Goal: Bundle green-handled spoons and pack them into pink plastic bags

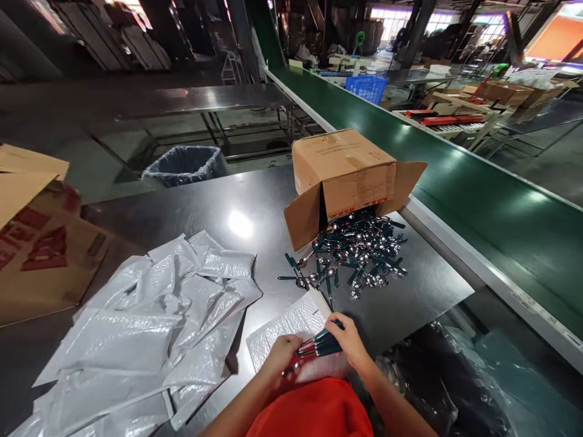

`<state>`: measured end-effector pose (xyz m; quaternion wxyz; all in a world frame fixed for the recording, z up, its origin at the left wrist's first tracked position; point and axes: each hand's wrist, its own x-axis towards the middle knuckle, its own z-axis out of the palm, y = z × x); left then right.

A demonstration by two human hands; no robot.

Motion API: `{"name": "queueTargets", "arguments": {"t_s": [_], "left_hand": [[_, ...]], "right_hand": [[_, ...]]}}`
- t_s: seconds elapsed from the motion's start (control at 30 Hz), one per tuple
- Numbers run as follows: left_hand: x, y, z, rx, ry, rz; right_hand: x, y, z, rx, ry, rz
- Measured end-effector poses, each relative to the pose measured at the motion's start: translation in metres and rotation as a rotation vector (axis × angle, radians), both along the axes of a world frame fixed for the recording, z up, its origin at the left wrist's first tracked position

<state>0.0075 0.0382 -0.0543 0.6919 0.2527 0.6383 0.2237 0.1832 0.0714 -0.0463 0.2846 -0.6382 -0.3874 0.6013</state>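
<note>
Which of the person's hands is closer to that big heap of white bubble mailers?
Left. The left hand rests on a single mailer just beside the heap of white bubble mailers; the right hand, gripping the spoon handles, sits farther away.

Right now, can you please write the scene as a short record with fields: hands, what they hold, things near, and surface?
left hand: on the bubble envelope, touching the spoon ends
right hand: grip closed around a bundle of spoons with dark green handles
near the hands: loose spoon pile spilling from a tipped cardboard box
left side: heap of white envelopes
surface: steel table, green conveyor belt on the right
</note>
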Motion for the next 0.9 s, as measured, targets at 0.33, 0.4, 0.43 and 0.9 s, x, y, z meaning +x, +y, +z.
{"name": "queueTargets", "arguments": {"t_s": [0.33, 0.4, 0.43, 0.9], "left_hand": [[0.009, 0.037, -0.025, 0.235, 0.310, -0.479], [0.006, 0.052, -0.031, 0.388, 0.450, -0.602], [0.005, 0.060, -0.035, 0.471, 0.508, -0.672], [0.004, 0.105, -0.035, 0.963, 0.632, -1.266]], "right_hand": [[0.032, 0.005, -0.025, -0.072, -0.056, -0.283], [0.046, 0.010, -0.028, -0.082, -0.083, -0.353], [0.053, 0.012, -0.030, -0.087, -0.094, -0.390], [0.064, 0.002, -0.051, -0.119, -0.018, -0.642]]}}
